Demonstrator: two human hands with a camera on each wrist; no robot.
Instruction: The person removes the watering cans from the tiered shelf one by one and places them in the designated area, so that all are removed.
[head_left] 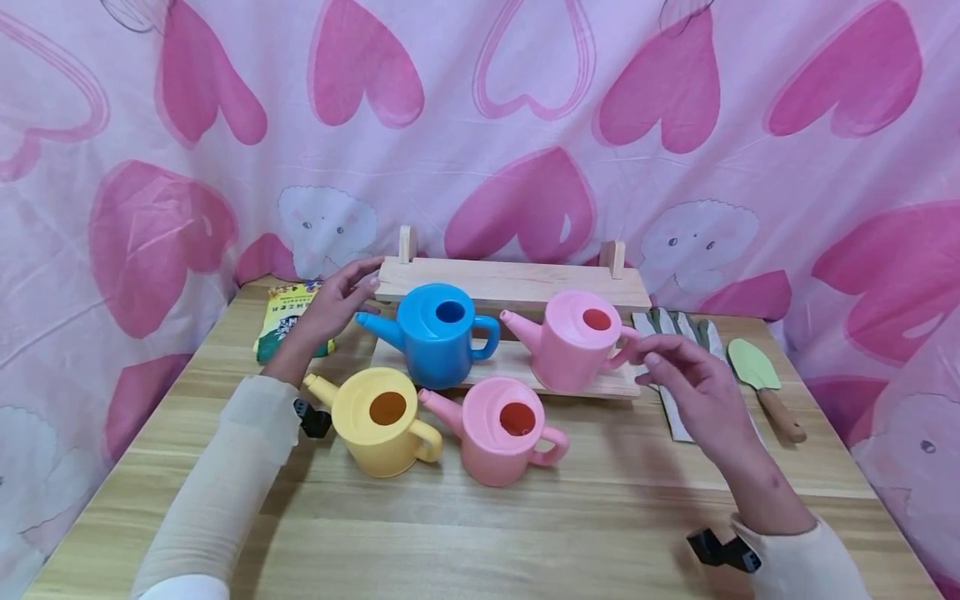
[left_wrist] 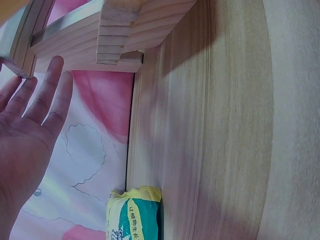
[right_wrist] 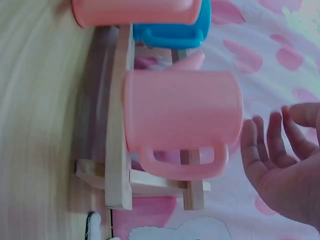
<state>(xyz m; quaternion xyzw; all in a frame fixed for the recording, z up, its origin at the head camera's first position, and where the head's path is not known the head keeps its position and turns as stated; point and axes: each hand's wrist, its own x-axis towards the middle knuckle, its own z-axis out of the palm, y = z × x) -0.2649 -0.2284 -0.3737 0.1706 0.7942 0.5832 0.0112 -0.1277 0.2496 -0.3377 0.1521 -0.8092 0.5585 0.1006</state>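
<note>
- Pink plastic watering can (head_left: 562, 354), right of centre: likely light, stiff; best grasped by its handle (right_wrist: 182, 172).
- Left hand (head_left: 333, 308) beside shelf (head_left: 510, 279), fingers extended; right hand (head_left: 701, 396) relaxed; both empty.

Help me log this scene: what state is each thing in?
Two-tier wooden shelf: standing on table.
Blue watering can: upright on lower tier.
Rear pink watering can: upright on lower tier.
Yellow watering can: upright on table.
Front pink watering can: upright on table.
Gardening gloves: lying, partly hidden.
Hand trowel: lying on table.
Yellow-green packet: lying; sealed or opened, unclear.
Left hand: fingers extended, at the shelf.
Right hand: fingers bent, holding nothing.
</note>
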